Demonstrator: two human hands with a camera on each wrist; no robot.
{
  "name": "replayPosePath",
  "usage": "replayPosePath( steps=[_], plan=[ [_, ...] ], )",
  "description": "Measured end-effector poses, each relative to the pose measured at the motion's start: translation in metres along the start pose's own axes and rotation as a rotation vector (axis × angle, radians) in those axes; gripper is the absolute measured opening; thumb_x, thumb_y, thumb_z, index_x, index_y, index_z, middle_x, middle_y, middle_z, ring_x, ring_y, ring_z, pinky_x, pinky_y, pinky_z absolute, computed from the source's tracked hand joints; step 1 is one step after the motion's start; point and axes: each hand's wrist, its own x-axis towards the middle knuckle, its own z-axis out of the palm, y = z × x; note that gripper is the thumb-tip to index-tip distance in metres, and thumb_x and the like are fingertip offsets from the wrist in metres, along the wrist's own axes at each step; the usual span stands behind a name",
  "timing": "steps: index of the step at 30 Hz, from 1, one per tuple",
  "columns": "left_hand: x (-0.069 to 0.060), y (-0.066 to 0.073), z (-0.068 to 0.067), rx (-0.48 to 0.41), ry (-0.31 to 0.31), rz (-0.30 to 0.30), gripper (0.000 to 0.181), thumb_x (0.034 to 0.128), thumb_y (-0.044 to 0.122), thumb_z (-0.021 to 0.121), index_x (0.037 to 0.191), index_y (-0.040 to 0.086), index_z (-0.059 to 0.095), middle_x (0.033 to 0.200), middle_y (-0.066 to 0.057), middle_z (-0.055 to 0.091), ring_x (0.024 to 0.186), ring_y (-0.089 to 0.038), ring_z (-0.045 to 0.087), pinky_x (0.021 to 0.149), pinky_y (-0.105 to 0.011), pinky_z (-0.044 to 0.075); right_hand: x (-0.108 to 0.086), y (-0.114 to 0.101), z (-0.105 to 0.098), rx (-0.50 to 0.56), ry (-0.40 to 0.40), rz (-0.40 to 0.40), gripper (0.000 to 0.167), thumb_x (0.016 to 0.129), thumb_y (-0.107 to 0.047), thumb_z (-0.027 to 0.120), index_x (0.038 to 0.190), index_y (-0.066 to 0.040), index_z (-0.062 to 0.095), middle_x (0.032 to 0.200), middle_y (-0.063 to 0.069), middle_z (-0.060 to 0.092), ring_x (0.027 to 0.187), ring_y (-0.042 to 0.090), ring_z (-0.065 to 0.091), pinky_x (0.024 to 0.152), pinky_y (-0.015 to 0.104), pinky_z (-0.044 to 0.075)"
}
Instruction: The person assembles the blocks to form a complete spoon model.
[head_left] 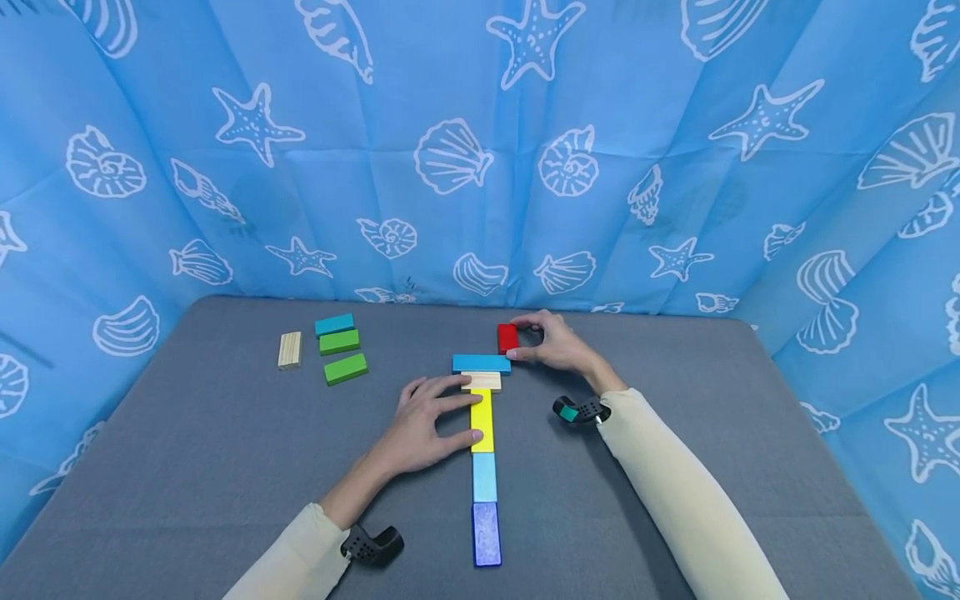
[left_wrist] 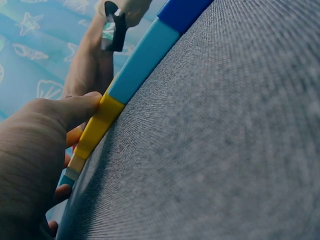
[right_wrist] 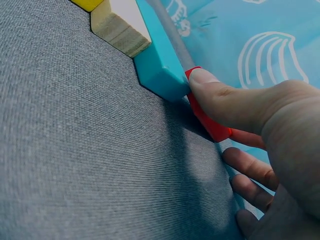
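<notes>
- Right hand (head_left: 553, 342): thumb and fingers pinch a red block (head_left: 507, 337) at the far side of a crosswise blue block (head_left: 480, 364), by its right end.
- Left hand (head_left: 427, 421): fingers loosely spread, gripping nothing, thumb tip touching a yellow block (head_left: 482, 421).
- From the blue block toward the person, a row on the grey table (head_left: 622, 517): crosswise wooden block (head_left: 487, 382), then lengthwise yellow, light blue (head_left: 484, 477) and dark blue (head_left: 486, 535) blocks.
- Far left: four loose blocks, one wooden (head_left: 289, 351), one blue (head_left: 334, 324), two green (head_left: 346, 369).
- Behind: blue seashell curtain (head_left: 330, 192).
</notes>
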Motion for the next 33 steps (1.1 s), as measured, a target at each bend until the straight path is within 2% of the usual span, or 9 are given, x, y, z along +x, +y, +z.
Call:
replayPosePath(
  steps=[11, 15, 19, 25, 33],
  plan=[
    [0.000, 0.002, -0.002, -0.002, 0.002, 0.000, 0.056, 0.0897, 0.055, 0.071, 0.137, 0.025, 0.066, 0.155, 0.003, 0.045, 0.145, -0.025, 0.037, 0.117, -0.062, 0.014, -0.001, 0.000, 0.000, -0.004, 0.010, -0.007, 0.060, 0.088, -0.027, 0.081, 0.141, -0.007, 0.059, 0.139, 0.015, 0.055, 0.129, 0.034, 0.040, 0.108, 0.057, 0.035],
    [0.000, 0.002, -0.002, -0.008, -0.001, 0.002, 0.056, 0.0897, 0.055, 0.071, 0.137, 0.026, 0.066, 0.155, 0.003, 0.046, 0.145, -0.025, 0.037, 0.117, -0.061, 0.014, -0.006, -0.001, 0.001, -0.003, 0.037, -0.009, 0.061, 0.088, -0.027, 0.081, 0.142, -0.009, 0.058, 0.139, 0.015, 0.053, 0.128, 0.034, 0.040, 0.106, 0.056, 0.037],
    [0.000, 0.002, -0.002, -0.009, -0.001, 0.003, 0.056, 0.0898, 0.054, 0.071, 0.137, 0.025, 0.066, 0.155, 0.003, 0.046, 0.145, -0.025, 0.037, 0.117, -0.061, 0.014, -0.012, -0.002, 0.007, -0.034, 0.097, -0.058, 0.061, 0.088, -0.029, 0.080, 0.142, -0.011, 0.058, 0.138, 0.014, 0.052, 0.127, 0.033, 0.041, 0.105, 0.057, 0.036],
    [0.000, 0.002, -0.002, -0.009, 0.002, 0.006, 0.056, 0.0898, 0.053, 0.071, 0.137, 0.025, 0.066, 0.155, 0.003, 0.046, 0.144, -0.025, 0.037, 0.117, -0.061, 0.014, -0.024, -0.001, 0.019, -0.043, 0.184, -0.163, 0.056, 0.090, -0.031, 0.079, 0.139, -0.010, 0.062, 0.143, 0.014, 0.050, 0.133, 0.035, 0.038, 0.109, 0.062, 0.027],
    [0.000, 0.002, -0.001, -0.017, 0.006, 0.006, 0.056, 0.0893, 0.054, 0.071, 0.137, 0.025, 0.067, 0.155, 0.002, 0.046, 0.144, -0.026, 0.037, 0.116, -0.062, 0.014, -0.032, 0.003, 0.031, -0.013, 0.227, -0.233, 0.049, 0.092, -0.026, 0.077, 0.136, -0.008, 0.065, 0.148, 0.012, 0.050, 0.133, 0.036, 0.039, 0.108, 0.064, 0.025]
  ],
)
